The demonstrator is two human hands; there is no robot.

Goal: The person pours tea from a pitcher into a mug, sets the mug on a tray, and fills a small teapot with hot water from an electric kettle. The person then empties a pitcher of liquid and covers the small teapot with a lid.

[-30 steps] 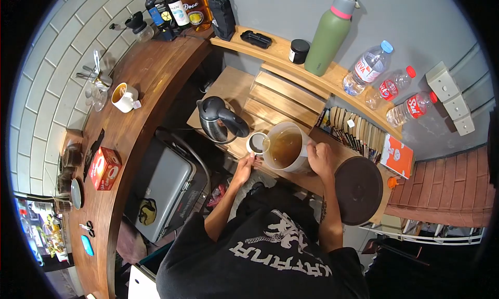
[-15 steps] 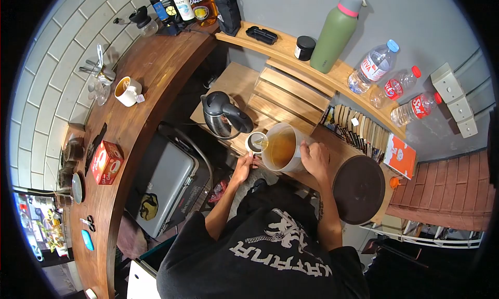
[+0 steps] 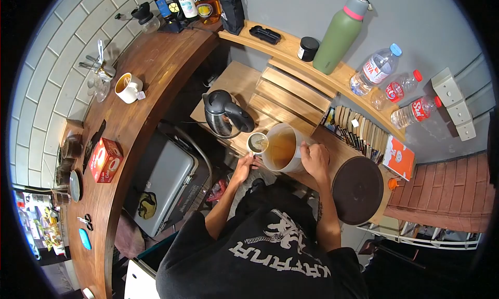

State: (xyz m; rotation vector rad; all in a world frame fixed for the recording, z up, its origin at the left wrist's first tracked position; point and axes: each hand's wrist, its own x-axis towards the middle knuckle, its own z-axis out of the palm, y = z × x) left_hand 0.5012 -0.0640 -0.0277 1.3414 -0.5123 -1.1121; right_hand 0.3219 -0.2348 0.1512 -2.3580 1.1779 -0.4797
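My left hand (image 3: 244, 166) is closed on a small white cup (image 3: 251, 149), gripping it low on the near side. My right hand (image 3: 315, 158) is wrapped round the handle side of a large translucent pitcher (image 3: 291, 168) with amber liquid (image 3: 281, 148) in it. The pitcher leans toward the cup, its rim right at the cup's edge, and pale liquid (image 3: 258, 141) shows inside the cup. Just beyond the cup, a black and steel electric kettle (image 3: 218, 113) stands on the wooden surface.
A slatted wooden rack (image 3: 286, 94) lies behind the pitcher. To the right are a row of books (image 3: 358, 131) and a round dark tray (image 3: 357, 190). A green bottle (image 3: 337, 39) stands on the shelf. The left counter (image 3: 148, 70) holds a mug (image 3: 128, 88) and red box (image 3: 106, 160).
The liquid in the cup looks higher and lighter than before. Both hands, the cup and the pitcher stay nearly in place; the view has shifted slightly.
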